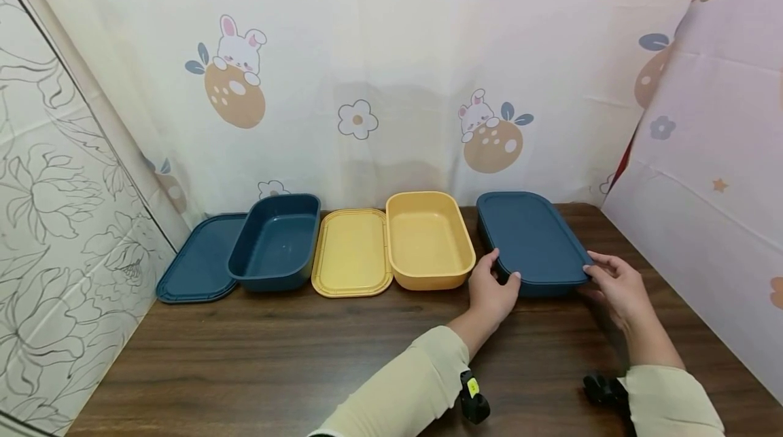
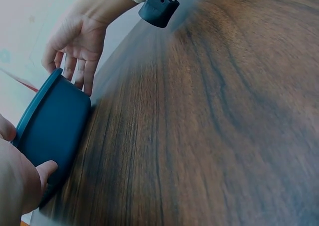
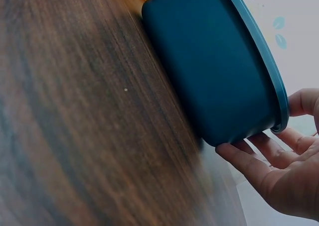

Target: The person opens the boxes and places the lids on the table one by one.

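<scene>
A dark blue food container (image 1: 541, 287) with a matching blue lid (image 1: 532, 236) on top stands at the right of the table. My left hand (image 1: 492, 291) grips its front left corner, thumb against the front wall and fingers along the left side. At the front right corner, my right hand (image 1: 620, 284) holds the container between thumb and fingers. In the right wrist view the right hand (image 3: 294, 164) has fingertips on the side wall and the thumb by the lid's rim. The left wrist view has the container's wall (image 2: 57, 126) between both hands.
Left of it, in a row, are an open yellow container (image 1: 431, 236), a yellow lid (image 1: 353, 253), an open blue container (image 1: 275, 240) and a blue lid (image 1: 204, 260). A printed curtain (image 1: 293, 151) hangs behind the wooden table (image 1: 275, 369); cloth also borders both sides.
</scene>
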Action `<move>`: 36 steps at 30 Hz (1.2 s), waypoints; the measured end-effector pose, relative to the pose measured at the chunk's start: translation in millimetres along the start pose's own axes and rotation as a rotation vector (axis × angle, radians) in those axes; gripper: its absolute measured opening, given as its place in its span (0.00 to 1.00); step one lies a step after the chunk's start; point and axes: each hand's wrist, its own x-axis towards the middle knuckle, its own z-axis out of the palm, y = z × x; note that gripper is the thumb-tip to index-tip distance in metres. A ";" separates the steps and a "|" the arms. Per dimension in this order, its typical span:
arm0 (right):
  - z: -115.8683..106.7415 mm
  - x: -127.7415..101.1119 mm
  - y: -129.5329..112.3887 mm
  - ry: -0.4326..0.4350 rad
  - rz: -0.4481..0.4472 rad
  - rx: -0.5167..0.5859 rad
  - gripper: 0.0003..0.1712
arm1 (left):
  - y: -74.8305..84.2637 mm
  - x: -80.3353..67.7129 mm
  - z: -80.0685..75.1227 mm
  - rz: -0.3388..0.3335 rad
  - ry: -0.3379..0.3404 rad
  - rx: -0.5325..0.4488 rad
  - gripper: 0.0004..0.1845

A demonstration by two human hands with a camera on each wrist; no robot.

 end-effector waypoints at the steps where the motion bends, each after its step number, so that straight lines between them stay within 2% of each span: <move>1: -0.3 -0.6 -0.1 -0.003 -0.003 -0.001 0.13 | -0.4 -0.4 -0.3 0.003 0.001 -0.002 0.27; 12: -1.5 -6.8 -0.6 -0.031 -0.008 0.002 0.12 | -4.6 -4.7 -7.2 0.029 0.002 -0.021 0.26; 18: -1.5 -9.7 0.0 -0.026 -0.025 -0.035 0.12 | -2.0 -8.8 -13.2 0.022 -0.031 -0.038 0.25; 27: -0.7 -14.6 -0.2 -0.031 0.001 -0.057 0.11 | -0.6 -13.6 -19.1 -0.008 -0.055 -0.073 0.24; 36: -0.9 -21.0 0.5 -0.037 -0.009 -0.088 0.10 | -3.8 -17.3 -25.0 0.010 -0.089 -0.089 0.23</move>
